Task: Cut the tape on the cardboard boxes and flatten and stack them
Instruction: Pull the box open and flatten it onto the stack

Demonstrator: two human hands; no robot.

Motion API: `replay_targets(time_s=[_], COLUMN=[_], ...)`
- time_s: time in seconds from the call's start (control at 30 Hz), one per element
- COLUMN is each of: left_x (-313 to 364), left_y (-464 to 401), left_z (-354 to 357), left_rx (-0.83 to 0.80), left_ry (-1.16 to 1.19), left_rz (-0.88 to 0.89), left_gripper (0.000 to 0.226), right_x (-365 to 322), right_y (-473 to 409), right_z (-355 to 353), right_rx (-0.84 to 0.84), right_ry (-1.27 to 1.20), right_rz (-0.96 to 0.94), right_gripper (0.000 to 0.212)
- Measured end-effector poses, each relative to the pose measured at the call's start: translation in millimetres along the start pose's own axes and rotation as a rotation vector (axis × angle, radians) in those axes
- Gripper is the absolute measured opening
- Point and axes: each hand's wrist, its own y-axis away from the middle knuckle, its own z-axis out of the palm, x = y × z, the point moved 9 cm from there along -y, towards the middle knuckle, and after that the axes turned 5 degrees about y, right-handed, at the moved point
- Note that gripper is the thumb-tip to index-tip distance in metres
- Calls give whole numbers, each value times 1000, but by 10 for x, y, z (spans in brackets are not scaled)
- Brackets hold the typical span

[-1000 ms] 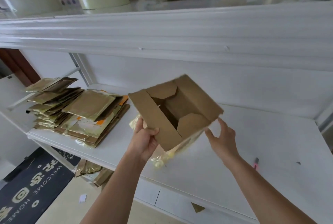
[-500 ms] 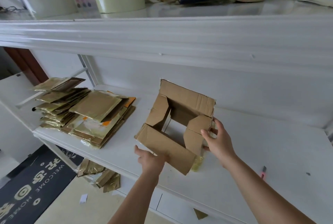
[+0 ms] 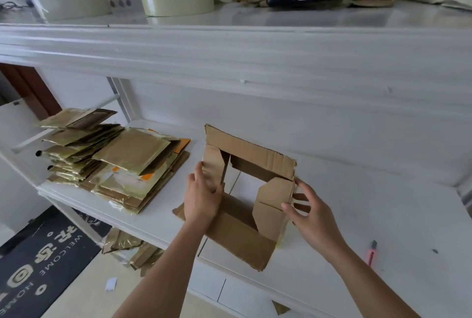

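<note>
The white shelf (image 3: 357,215) carries a stack of flattened boxes (image 3: 115,161) at the left. Right of it, near the front edge, an opened cardboard box (image 3: 242,236) rests with its flaps splayed and both ends open. Flattening appears to be the step in hand; next the walls likely need pressing sideways until they collapse. The left hand (image 3: 203,199) clasps the left flap; the right hand (image 3: 310,213) pinches the right wall, fingers spread.
</note>
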Motion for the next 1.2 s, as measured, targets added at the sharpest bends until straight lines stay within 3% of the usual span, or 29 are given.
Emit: replay_targets(time_s=[0.17,0.33,0.5,0.57,0.67,0.77,0.87,0.97,1.07,1.13,1.2], left_x=[-108,-228,-471,-631,-761,-662,-667,-1027,-1457,-1749,-2087], left_y=[55,194,278,298,266,174,176,300,498,597,592], left_z=[-10,-86,-217,-246,-236,-217,-217,-197,-93,-79,-204], left_rx=[30,32,-15,-32,-82,-260,-368,-340,-440,-480,-379], left_ry=[69,211,655,867,1242,1521,1618,1586,1355,1075,619], left_rz=[-24,-49,-159,-296,-468,-501,-518,-634,-794,-864,-815], left_gripper=[74,47,45,53,45,40,49,57,91,95,77], right_x=[-49,-166,-239,-262,-330,-386,-381,-267,61,260,414], right_y=[58,112,132,91,-10,-112,-189,-57,237,391,468], right_z=[115,232,365,425,472,329,78,146,568,888,1165], right_rx=[27,202,293,224,-25,-275,-367,-446,-593,-680,-736], right_ry=[59,45,165,182,240,225,245,409,483,516,566], right_rz=[35,92,95,56,-70,-141,-144,-218,-200,-177,-156], right_gripper=[82,108,111,110,110,108,101,91,95,93,85])
